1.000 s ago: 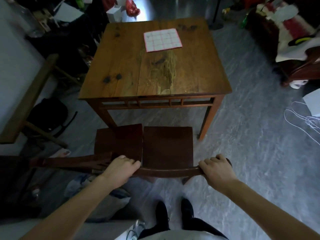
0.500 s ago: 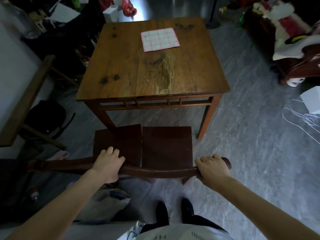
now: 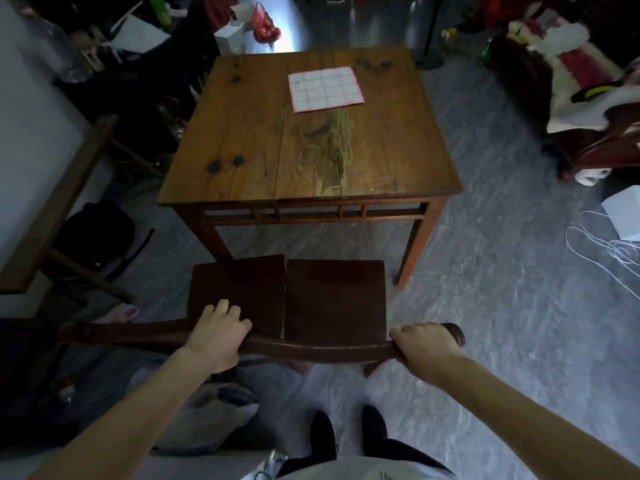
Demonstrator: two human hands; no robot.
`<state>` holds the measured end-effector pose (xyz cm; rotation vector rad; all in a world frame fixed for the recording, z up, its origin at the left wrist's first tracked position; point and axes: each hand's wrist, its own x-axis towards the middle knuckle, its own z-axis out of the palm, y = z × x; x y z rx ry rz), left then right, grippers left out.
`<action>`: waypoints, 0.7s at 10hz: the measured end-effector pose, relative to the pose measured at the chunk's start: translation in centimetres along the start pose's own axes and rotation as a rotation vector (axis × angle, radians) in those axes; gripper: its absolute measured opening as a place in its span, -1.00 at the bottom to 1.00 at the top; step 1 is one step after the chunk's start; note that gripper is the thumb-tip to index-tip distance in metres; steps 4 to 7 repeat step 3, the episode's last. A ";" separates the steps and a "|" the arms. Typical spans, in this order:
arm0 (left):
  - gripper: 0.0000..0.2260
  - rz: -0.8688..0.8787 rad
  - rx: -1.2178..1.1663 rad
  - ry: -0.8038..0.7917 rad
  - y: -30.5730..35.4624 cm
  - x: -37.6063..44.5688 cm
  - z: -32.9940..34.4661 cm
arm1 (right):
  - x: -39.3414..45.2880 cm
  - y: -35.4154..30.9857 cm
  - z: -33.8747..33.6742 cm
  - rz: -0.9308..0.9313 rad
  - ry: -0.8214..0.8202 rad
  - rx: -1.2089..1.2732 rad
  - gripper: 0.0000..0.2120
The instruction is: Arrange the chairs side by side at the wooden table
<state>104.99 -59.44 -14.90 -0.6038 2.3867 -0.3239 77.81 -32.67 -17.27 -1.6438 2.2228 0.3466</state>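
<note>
Table [image 3: 242, 140] stands on grey floor [image 3: 502, 306], cloth [image 3: 325, 89] atop.

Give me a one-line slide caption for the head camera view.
Both hands, left and right, grip dark wooden chair backs, two seats side by side before the square wooden table.

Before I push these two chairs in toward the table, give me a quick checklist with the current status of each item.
1. Right hand wrapped on the right chair's top rail: ok.
2. Left hand on a rail near where the chairs meet: ok; which chair's rail, cannot tell.
3. Seats side by side: ok; left chair seat slightly angled against right chair seat.
4. Floor between seats and wooden table: ok.
5. Left seat clear of the near-left table leg: not ok, they overlap in view.
</note>
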 end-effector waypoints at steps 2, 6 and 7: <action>-0.57 0.011 -0.054 -0.011 0.1 -0.1 -0.2 | -0.6 0.3 -1.5 -0.084 0.001 0.194 -0.65; -0.30 0.093 -0.260 -0.053 -0.1 0.3 -2.0 | -0.9 0.1 -2.8 -0.114 0.093 0.405 -0.46; -0.30 0.093 -0.260 -0.053 -0.1 0.3 -2.0 | -0.9 0.1 -2.8 -0.114 0.093 0.405 -0.46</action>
